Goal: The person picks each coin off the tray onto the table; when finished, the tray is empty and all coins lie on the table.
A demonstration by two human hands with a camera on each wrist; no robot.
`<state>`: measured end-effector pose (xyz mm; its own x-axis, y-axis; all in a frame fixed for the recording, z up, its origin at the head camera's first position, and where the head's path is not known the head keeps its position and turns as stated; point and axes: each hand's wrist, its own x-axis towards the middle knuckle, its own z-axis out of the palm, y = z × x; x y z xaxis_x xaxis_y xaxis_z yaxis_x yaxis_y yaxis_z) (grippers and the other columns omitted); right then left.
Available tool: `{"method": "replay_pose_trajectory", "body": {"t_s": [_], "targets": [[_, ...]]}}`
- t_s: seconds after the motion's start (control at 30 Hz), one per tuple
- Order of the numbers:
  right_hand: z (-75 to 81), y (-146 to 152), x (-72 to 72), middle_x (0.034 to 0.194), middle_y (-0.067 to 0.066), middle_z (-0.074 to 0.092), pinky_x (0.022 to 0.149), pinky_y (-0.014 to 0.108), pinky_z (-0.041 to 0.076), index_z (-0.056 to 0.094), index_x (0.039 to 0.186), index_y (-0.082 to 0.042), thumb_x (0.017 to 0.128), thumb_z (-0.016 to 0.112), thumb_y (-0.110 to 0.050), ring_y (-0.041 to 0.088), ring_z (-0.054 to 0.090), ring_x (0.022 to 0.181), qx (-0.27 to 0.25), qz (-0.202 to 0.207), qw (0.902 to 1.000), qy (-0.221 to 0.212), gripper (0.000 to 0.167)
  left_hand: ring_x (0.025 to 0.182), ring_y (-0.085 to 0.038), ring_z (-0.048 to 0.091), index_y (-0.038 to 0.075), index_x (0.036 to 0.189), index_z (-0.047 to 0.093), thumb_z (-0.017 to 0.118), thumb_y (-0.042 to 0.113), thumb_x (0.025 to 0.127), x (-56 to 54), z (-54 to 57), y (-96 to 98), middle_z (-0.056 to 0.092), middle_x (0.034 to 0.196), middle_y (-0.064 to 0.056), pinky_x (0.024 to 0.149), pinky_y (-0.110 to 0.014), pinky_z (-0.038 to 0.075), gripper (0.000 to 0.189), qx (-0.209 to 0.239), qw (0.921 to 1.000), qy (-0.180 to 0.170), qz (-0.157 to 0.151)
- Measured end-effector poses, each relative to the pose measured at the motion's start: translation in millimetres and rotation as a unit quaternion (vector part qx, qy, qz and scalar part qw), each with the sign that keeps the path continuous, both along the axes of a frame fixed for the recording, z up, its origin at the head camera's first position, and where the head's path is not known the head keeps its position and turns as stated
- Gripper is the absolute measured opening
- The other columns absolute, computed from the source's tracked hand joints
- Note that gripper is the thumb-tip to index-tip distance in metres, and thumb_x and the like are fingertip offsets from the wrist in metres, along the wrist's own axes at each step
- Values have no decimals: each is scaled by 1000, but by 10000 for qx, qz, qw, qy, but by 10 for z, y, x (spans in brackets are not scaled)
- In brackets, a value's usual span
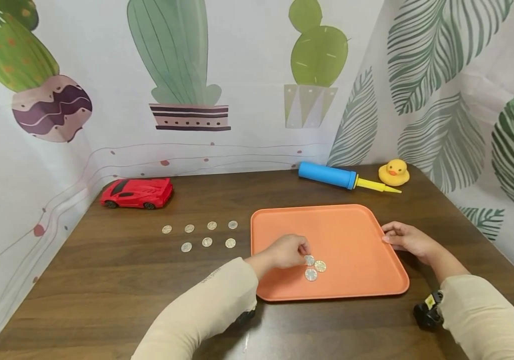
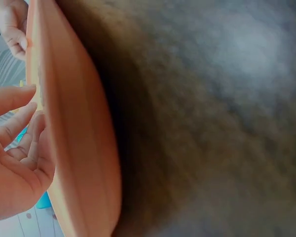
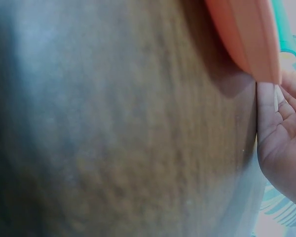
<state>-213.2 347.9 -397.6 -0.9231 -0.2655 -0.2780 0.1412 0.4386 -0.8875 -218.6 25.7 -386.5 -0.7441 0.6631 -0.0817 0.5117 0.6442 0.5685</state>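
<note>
My left hand (image 1: 285,251) hovers low over an orange tray (image 1: 356,235), its fingertips at a silvery coin (image 1: 310,260). In the left wrist view, the thumb and index fingertips (image 2: 27,90) stand slightly apart, and no coin shows clearly between them. Close by on the tray lie a gold-toned coin (image 1: 320,266) and another silvery coin (image 1: 311,275). My right hand (image 1: 411,242) grips the tray's right rim; the right wrist view shows fingers at its underside and the thumb along the edge.
Left of the tray, several coins (image 1: 207,242) lie in two rows on the brown wooden table (image 1: 117,280). A red toy car (image 1: 137,193) stands at the back left. Behind the tray are a blue and yellow hand pump (image 1: 329,175) and a yellow rubber duck (image 1: 394,173).
</note>
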Motion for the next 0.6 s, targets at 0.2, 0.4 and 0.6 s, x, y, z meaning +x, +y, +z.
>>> {"method": "replay_pose_trajectory", "body": {"t_s": [0.2, 0.4, 0.6], "targets": [[12, -4, 3, 89, 7, 51, 70, 26, 46, 31, 115, 16, 88, 49, -12, 10, 54, 77, 32, 12, 10000, 19, 43, 72, -5, 48, 11, 82, 57, 65, 11, 72, 19, 10, 38, 53, 76, 6, 66, -15, 37, 13, -161, 9998, -56, 67], [8, -8, 6, 88, 6, 51, 70, 26, 46, 31, 114, 16, 88, 48, -11, 10, 55, 77, -11, 13, 10000, 11, 42, 73, -5, 47, 12, 82, 56, 65, 9, 72, 35, 11, 50, 52, 76, 6, 66, -15, 36, 14, -319, 9995, 49, 18], [5, -8, 3, 88, 6, 51, 70, 25, 46, 31, 114, 16, 88, 49, -12, 10, 54, 77, 12, 8, 10000, 16, 43, 71, -5, 46, 13, 79, 56, 67, 10, 71, 45, 11, 52, 50, 76, 5, 64, -15, 35, 14, -330, 9994, 128, 28]]}}
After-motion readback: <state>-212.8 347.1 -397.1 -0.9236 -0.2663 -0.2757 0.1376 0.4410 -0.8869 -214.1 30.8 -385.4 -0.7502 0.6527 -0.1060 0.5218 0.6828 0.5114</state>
